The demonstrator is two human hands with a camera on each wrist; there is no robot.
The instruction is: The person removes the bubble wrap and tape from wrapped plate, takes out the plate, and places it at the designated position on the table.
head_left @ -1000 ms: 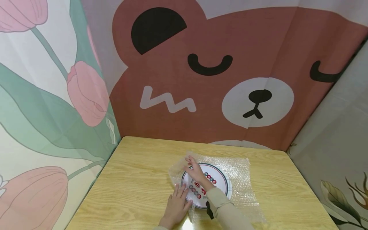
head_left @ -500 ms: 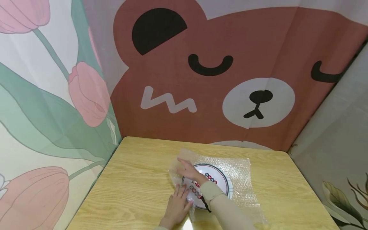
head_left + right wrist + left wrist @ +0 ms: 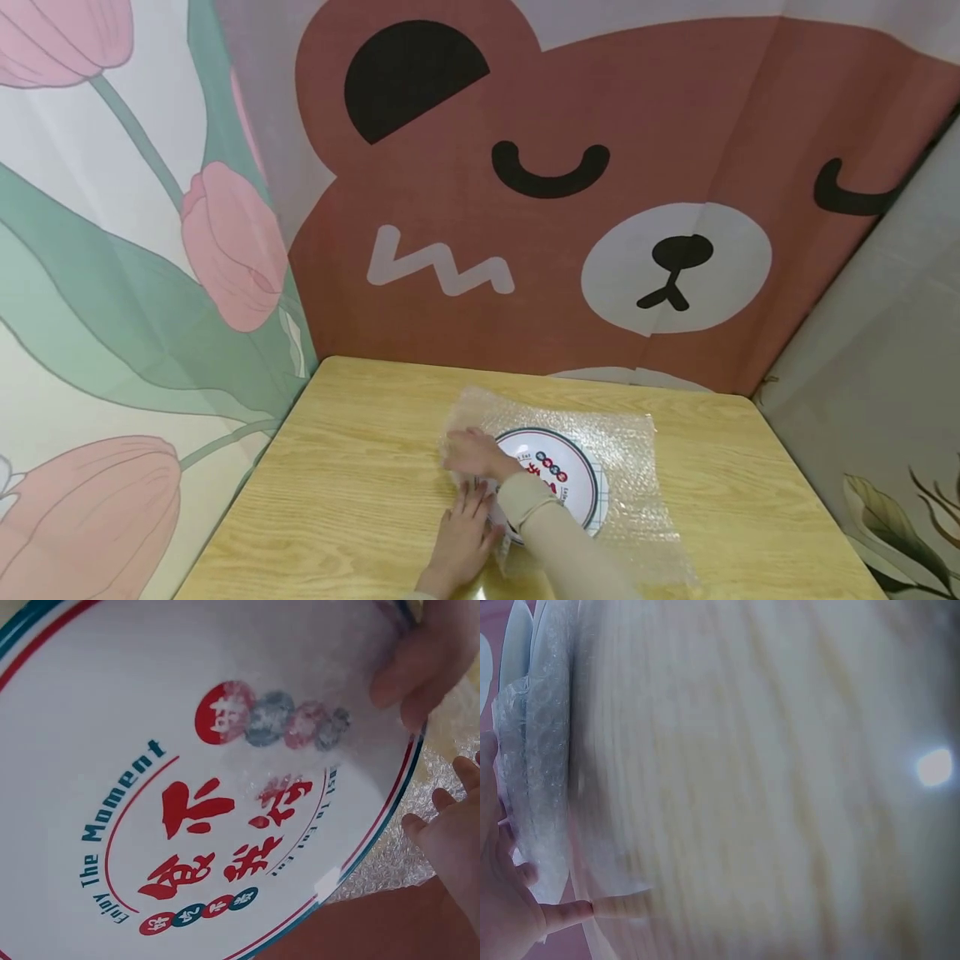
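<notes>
A round white plate point(image 3: 577, 479) with a dark green and red rim and red lettering lies on a sheet of bubble wrap point(image 3: 633, 467). A flap of the wrap covers part of it, clouding one row of printed circles in the right wrist view. My left hand point(image 3: 463, 533) presses that flap at the near left rim, fingers straight. Beside the plate's left edge, my right hand point(image 3: 476, 454) is over the bubble wrap. In the right wrist view, its fingers point(image 3: 442, 799) are slightly bent and spread, with nothing seen between them. Edge-on, the wrapped plate point(image 3: 547, 750) appears in the left wrist view.
Something white with thin lines point(image 3: 602, 508) shows under the plate's right rim. All of it rests on a wooden table point(image 3: 360, 467). A curtain with a bear print point(image 3: 465, 333) hangs behind, and a tulip-printed curtain point(image 3: 225, 350) stands along the left.
My right hand has moved left and nearer, from over the plate to its left edge. The upper left corner of the wrap has spread out flatter. My left hand stays in place.
</notes>
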